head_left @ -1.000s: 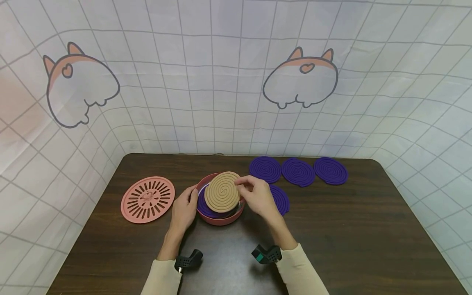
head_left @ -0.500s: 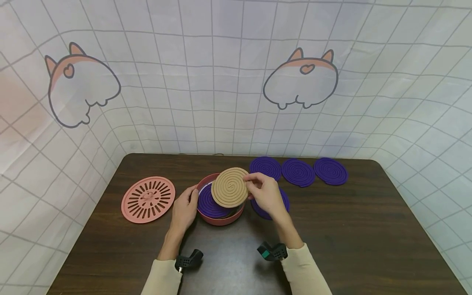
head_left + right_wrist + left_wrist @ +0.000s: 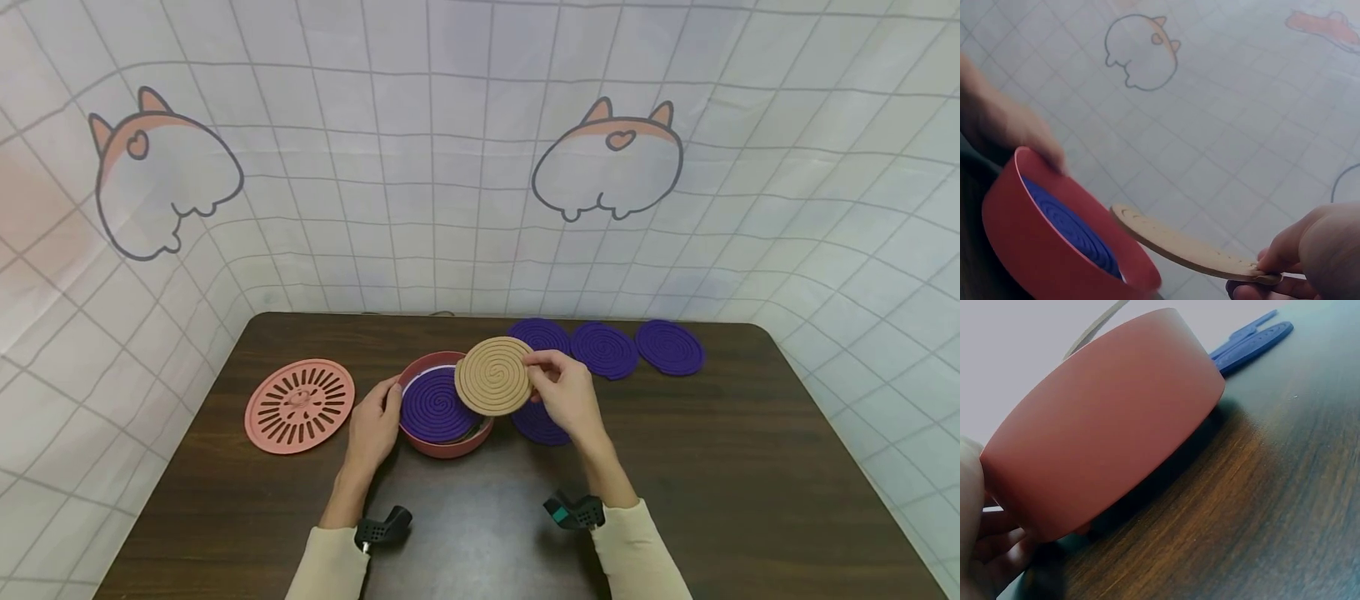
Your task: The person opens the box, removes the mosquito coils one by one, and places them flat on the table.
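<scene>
My right hand (image 3: 567, 393) pinches the right edge of a tan mosquito coil (image 3: 489, 379) between thumb and fingers. The coil is held up over the right rim of a red round mosquito coil box (image 3: 446, 451). Inside the box lies a purple mosquito coil (image 3: 435, 407). My left hand (image 3: 374, 425) grips the box's left side, thumb at the rim. In the left wrist view the box wall (image 3: 1110, 419) appears tilted, with fingers low along its side. The right wrist view shows the tan coil (image 3: 1179, 245) edge-on, apart from the box (image 3: 1035, 244).
A pink slotted lid (image 3: 300, 406) lies on the dark wooden table (image 3: 720, 483) to the left. Purple coils, among them one at the far right (image 3: 671, 347) and one beside it (image 3: 603, 350), lie along the back. Another purple coil (image 3: 542, 427) is partly under my right hand.
My right hand has carried the tan coil rightward from above the box, uncovering more of the purple coil inside. The left hand has stayed on the box.
</scene>
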Tool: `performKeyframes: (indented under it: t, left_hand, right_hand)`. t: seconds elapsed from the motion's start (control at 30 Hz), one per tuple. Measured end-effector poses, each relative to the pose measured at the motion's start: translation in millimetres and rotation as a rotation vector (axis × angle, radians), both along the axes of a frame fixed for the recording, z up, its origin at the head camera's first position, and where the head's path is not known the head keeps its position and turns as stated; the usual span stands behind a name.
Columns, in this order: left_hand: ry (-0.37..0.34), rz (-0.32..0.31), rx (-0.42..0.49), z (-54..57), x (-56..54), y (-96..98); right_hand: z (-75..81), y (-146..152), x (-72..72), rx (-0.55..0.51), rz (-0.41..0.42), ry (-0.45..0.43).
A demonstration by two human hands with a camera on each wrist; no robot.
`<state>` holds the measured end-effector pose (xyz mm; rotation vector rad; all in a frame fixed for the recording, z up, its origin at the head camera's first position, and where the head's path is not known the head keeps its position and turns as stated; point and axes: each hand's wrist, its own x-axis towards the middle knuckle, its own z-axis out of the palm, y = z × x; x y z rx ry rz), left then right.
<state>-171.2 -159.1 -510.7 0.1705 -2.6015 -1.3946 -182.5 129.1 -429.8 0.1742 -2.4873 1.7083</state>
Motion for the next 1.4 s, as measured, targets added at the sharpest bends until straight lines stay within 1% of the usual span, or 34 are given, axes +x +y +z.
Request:
performKeyframes:
  t: [0.17,0.37,0.6,0.63,0.77,0.9,1.03,1.17,1.3,1.4]
  left_hand:
    - [0.000,-0.001,0.005,0.0,0.0,-1.1]
    - [-0.006,-0.005,0.004,0.3,0.6,-0.5]
    - [-0.011,-0.002,0.016,-0.9,0.9,-0.6]
    - [-0.012,-0.001,0.017,-0.7,1.0,-0.6]
    - [-0.017,0.002,0.016,0.3,1.0,-0.2]
    - [-0.014,-0.002,0.015,1.1,0.9,0.4]
    - [-0.011,-0.006,0.014,1.6,0.8,0.0]
    - [-0.010,-0.007,0.011,1.7,1.1,-0.1]
    - [-0.008,-0.006,0.007,1.1,1.0,-0.1]
    - [-0.007,-0.005,0.007,0.7,0.5,0.1]
  right_hand:
    - [0.5,13,0.5,-0.005,-0.040,0.004]
    - [-2.1,28,0.9,-0.008,-0.068,-0.012]
    - [27.2,33,18.9,0.007,-0.096,-0.057]
    - [27.0,35,18.9,0.003,-0.095,-0.051]
    - [24.4,44,18.7,-0.002,-0.110,-0.049]
    - [22.6,49,18.8,-0.009,-0.150,-0.077]
    - [7.3,58,10.6,-0.033,-0.173,-0.097]
    - [-7.4,69,3.3,-0.045,-0.185,-0.083]
    - [-12.9,79,1.1,-0.035,-0.208,-0.053]
    - [-14.0,86,0.5,-0.026,-0.229,-0.042]
